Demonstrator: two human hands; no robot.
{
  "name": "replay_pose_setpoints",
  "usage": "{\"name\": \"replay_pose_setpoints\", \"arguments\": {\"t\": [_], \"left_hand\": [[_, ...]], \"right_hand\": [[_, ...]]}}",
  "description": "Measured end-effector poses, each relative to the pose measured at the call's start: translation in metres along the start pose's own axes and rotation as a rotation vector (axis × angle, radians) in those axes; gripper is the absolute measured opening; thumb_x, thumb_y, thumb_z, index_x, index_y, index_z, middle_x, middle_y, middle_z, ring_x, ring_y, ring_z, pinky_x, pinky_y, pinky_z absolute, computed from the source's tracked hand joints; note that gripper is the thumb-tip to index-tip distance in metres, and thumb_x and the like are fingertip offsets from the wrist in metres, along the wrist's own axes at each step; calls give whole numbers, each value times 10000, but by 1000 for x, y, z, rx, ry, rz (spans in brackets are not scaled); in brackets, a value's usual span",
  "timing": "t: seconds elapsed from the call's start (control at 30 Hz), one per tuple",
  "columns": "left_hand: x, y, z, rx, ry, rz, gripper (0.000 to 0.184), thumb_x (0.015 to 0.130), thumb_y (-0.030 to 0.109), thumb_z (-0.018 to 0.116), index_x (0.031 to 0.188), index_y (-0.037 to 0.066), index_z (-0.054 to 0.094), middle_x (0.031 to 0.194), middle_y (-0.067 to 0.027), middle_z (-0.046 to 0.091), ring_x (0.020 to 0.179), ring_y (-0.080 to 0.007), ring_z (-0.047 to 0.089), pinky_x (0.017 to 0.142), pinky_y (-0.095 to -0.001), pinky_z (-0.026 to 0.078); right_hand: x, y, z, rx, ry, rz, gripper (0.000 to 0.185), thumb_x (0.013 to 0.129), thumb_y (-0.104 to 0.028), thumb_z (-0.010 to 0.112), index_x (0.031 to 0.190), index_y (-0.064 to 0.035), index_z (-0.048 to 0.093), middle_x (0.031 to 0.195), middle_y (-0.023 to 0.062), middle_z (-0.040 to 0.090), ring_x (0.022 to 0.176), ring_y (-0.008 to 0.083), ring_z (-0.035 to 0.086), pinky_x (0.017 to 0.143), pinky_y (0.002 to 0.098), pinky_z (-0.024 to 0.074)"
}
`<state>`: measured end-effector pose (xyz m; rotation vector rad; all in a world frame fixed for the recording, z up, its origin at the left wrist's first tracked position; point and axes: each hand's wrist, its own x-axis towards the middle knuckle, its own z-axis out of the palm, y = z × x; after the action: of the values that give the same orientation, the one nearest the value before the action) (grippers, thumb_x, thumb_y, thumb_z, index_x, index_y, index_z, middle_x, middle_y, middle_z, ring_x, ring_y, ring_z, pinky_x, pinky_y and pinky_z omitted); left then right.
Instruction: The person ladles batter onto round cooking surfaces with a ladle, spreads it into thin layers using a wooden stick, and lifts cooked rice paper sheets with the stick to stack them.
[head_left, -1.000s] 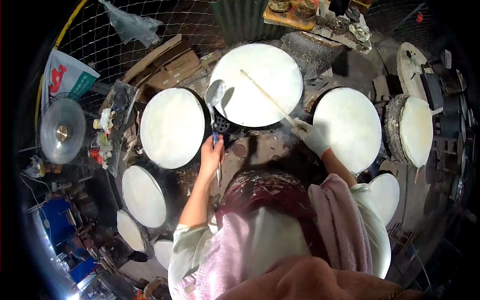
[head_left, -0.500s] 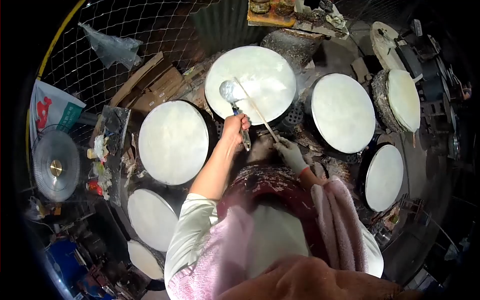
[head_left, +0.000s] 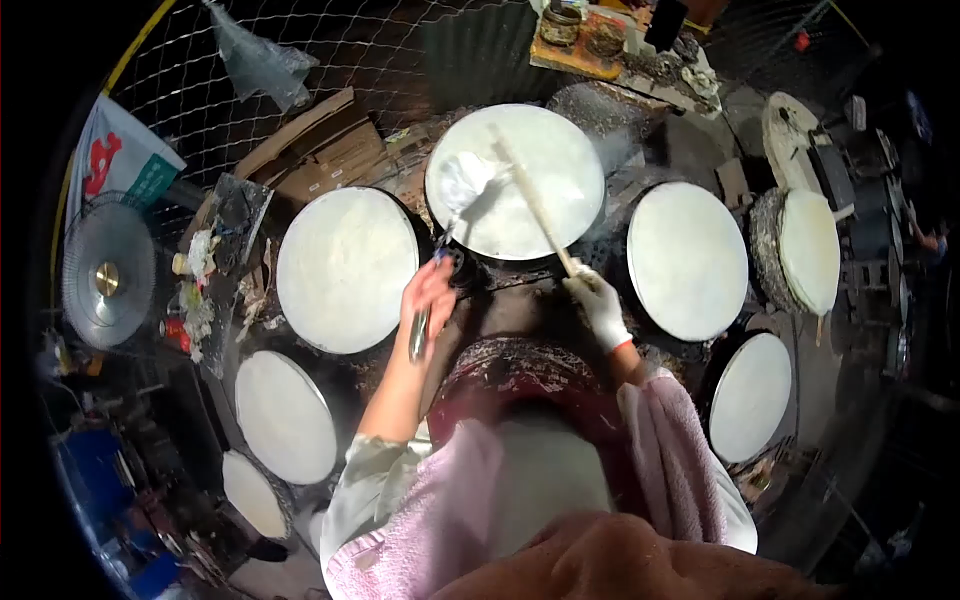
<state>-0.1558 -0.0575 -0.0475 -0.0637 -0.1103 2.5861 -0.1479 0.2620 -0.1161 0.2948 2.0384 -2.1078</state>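
Observation:
My bare left hand (head_left: 428, 300) is wrapped round the handle of a metal ladle (head_left: 465, 180). Its bowl, blurred by motion, is over the left part of a round, flat white surface (head_left: 560, 150) in front of me; whether it touches I cannot tell. In a white glove, my right hand (head_left: 597, 305) grips the near end of a long, thin wooden stick (head_left: 535, 205). That stick slants up and left across the same white round, its far tip blurred.
Similar white rounds stand at left (head_left: 345, 270) and right (head_left: 688, 260), with several smaller ones beyond. A fan (head_left: 108, 280) is at far left, before a wire mesh fence (head_left: 370, 60). Cardboard (head_left: 320, 155) leans at back left; jars stand on an orange board (head_left: 570, 60).
My left hand has moved left and nearer to me, and the ladle has tilted. The stick stays across the middle round. The whole view has shifted slightly.

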Motion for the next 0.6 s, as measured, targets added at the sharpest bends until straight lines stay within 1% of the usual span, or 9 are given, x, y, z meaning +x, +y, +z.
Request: {"name": "replay_pose_setpoints", "arguments": {"t": [0.03, 0.07, 0.1, 0.17, 0.23, 0.37, 0.43, 0.5, 0.6], "left_hand": [[-18, -9, 10, 104, 94, 84, 260, 1010, 196, 335, 1116, -3, 465, 623, 23, 419, 365, -67, 329, 449, -244, 319], [-29, -17, 15, 200, 180, 135, 284, 1018, 222, 320, 1122, 0, 461, 632, 20, 413, 337, -69, 337, 458, -242, 335], [-34, -23, 25, 359, 197, 166, 290, 1004, 219, 361, 1118, 3, 517, 644, 41, 413, 337, -55, 307, 414, -238, 285], [-38, -36, 48, 366, 216, 197, 281, 1004, 214, 368, 1109, 0, 519, 643, 40, 404, 337, -49, 305, 416, -219, 275], [-43, -56, 64, 167, 241, 252, 275, 1013, 187, 341, 1123, -45, 439, 653, 23, 417, 342, -53, 337, 435, -220, 301], [-81, -98, 63, 91, 339, 395, 273, 1007, 182, 365, 1132, -36, 473, 646, 38, 403, 345, -41, 334, 432, -218, 286], [-112, -119, 58, 98, 330, 447, 284, 1006, 189, 369, 1129, -31, 499, 646, 44, 412, 346, -38, 333, 444, -219, 299], [-145, -138, 63, 130, 344, 531, 296, 1006, 190, 369, 1126, -34, 520, 648, 46, 422, 346, -39, 333, 456, -221, 316], [-197, -165, 56, 139, 321, 677, 306, 1007, 195, 365, 1118, -32, 536, 661, 45, 434, 354, -45, 350, 455, -220, 337]], "right_hand": [[10, 0, -12, -85, 72, -12, 384, 874, -135, 649, 1195, 59, 564, 1187, 56, 611, 1060, 99, 535, 955, 229, 391], [29, 20, -27, -117, 90, -36, 418, 846, -127, 681, 1199, 59, 558, 1186, 56, 611, 1046, 91, 544, 945, 230, 401], [41, 26, -33, -89, 85, -63, 417, 840, -130, 689, 1197, 45, 565, 1154, 59, 623, 1030, 92, 553, 931, 229, 414], [59, 33, -42, -265, 21, -95, 412, 840, -139, 690, 1196, 31, 571, 1101, 65, 647, 997, 101, 576, 910, 236, 432], [59, -10, -33, -440, 10, -88, 402, 838, -140, 689, 1197, 6, 579, 1070, 88, 667, 969, 114, 598, 873, 247, 451], [44, -35, -10, -918, -58, -19, 496, 854, -329, 650, 1284, -106, 539, 1050, 169, 662, 941, 255, 651, 848, 307, 473], [25, -25, -7, -902, -272, -104, 524, 852, -302, 664, 1307, -87, 518, 1127, 154, 646, 998, 215, 635, 860, 303, 464], [27, 4, -12, -583, -336, -189, 506, 857, -251, 671, 1295, -44, 524, 1184, 122, 631, 1031, 169, 602, 899, 291, 442], [32, 0, -17, -387, -213, -116, 476, 888, -177, 642, 1280, 52, 499, 1229, 104, 591, 1046, 143, 552, 957, 267, 400]]}}
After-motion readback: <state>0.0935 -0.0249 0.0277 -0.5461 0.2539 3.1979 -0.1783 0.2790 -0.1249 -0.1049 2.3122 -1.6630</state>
